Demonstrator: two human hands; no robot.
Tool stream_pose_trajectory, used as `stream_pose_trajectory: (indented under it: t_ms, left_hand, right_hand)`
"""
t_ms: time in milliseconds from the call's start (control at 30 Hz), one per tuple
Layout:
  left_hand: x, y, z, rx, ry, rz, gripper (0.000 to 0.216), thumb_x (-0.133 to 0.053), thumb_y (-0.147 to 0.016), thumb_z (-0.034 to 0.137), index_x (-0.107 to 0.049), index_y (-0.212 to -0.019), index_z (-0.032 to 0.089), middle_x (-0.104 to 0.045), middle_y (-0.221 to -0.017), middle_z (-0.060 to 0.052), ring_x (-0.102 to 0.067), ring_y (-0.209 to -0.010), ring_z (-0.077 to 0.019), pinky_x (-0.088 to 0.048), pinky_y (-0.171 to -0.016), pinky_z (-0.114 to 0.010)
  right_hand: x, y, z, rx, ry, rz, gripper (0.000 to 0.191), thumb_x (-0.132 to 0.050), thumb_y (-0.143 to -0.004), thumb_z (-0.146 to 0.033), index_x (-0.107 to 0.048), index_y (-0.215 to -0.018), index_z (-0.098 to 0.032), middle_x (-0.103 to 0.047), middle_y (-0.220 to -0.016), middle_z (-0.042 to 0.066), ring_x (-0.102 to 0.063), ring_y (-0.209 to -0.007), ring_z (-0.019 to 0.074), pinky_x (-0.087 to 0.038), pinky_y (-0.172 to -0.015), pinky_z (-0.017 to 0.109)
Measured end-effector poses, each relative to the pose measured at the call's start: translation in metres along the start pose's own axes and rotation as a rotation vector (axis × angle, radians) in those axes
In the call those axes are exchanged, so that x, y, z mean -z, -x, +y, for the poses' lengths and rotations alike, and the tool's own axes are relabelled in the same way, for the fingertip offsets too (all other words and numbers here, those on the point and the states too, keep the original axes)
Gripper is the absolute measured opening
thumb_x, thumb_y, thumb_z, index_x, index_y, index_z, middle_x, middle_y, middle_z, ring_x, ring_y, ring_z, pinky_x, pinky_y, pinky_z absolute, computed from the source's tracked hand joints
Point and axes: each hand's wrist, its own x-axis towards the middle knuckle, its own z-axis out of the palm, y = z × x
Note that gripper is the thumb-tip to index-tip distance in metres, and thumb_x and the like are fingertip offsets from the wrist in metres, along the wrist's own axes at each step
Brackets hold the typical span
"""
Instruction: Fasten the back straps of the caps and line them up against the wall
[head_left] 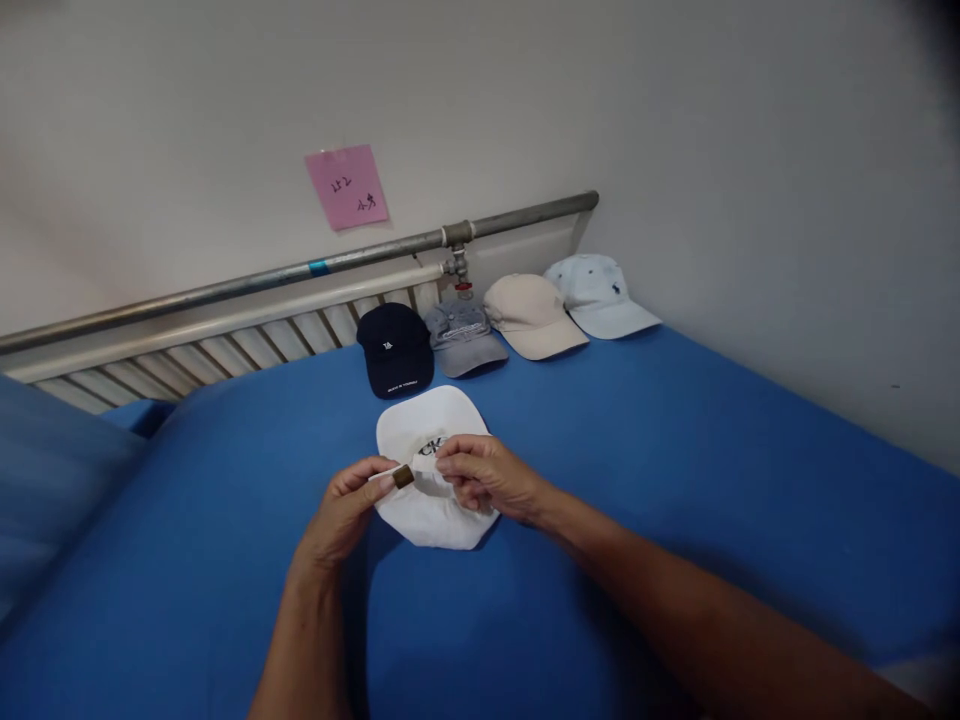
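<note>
A white cap (435, 524) with a dark CK-like logo lies on the blue surface, its brim pointing away from me. At its near side, my left hand (339, 515) pinches the cap's strap between thumb and fingers, right beside a brown metal-looking buckle (403, 477). My right hand (501, 480) is closed at the other side of the cap, thumb and forefinger pinching the white strap's other part. A short gap separates the two hands, and my right fingers partly cover the logo.
Beyond the white cap stands a row of caps: navy (394, 350), grey (465, 345), beige (529, 315) and pale blue (600, 300). Behind them run a radiator (262, 345) and a metal pipe (375, 253) along the wall. A pink note (347, 187) hangs above.
</note>
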Motion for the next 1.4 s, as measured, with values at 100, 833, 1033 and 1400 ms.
stream_pose_trajectory:
  t_ms: [100, 833, 1033, 1400]
  left_hand:
    - [-0.004, 0.000, 0.002, 0.027, 0.041, 0.016, 0.025, -0.086, -0.054, 0.034, -0.075, -0.071, 0.019, -0.073, -0.067, 0.000, -0.060, -0.058, -0.0100, -0.044, -0.059, -0.019]
    - [-0.012, 0.000, 0.000, 0.046, 0.120, 0.010, 0.031, -0.087, -0.053, 0.038, -0.075, -0.070, 0.015, -0.071, -0.065, -0.004, -0.059, -0.056, -0.0107, -0.045, -0.056, -0.019]
    - [-0.013, -0.001, -0.001, 0.059, 0.121, 0.037, 0.031, -0.088, -0.052, 0.038, -0.074, -0.068, 0.015, -0.069, -0.061, -0.002, -0.057, -0.054, -0.0092, -0.043, -0.054, -0.018]
    - [-0.015, -0.003, -0.005, 0.086, 0.111, 0.040, 0.033, -0.087, -0.053, 0.039, -0.072, -0.067, 0.014, -0.068, -0.060, -0.002, -0.056, -0.052, -0.0089, -0.042, -0.054, -0.018]
  right_hand:
    - [-0.001, -0.001, 0.002, 0.005, 0.008, -0.011, 0.017, -0.071, -0.066, -0.027, -0.059, -0.072, -0.016, -0.047, -0.050, -0.009, -0.028, -0.033, -0.0002, -0.026, -0.036, 0.017]
    - [0.005, -0.002, 0.003, 0.016, 0.050, -0.009, 0.015, -0.071, -0.068, -0.025, -0.060, -0.073, -0.016, -0.048, -0.051, -0.009, -0.033, -0.033, 0.0006, -0.028, -0.036, 0.018]
    - [0.009, -0.004, 0.007, 0.003, 0.058, -0.033, 0.016, -0.070, -0.068, -0.026, -0.060, -0.075, -0.016, -0.049, -0.053, -0.009, -0.035, -0.034, 0.0013, -0.026, -0.036, 0.018]
    - [0.018, -0.007, 0.013, -0.007, 0.101, -0.107, 0.015, -0.070, -0.071, -0.026, -0.061, -0.080, -0.017, -0.045, -0.045, -0.010, -0.036, -0.034, 0.0037, -0.025, -0.035, 0.018]
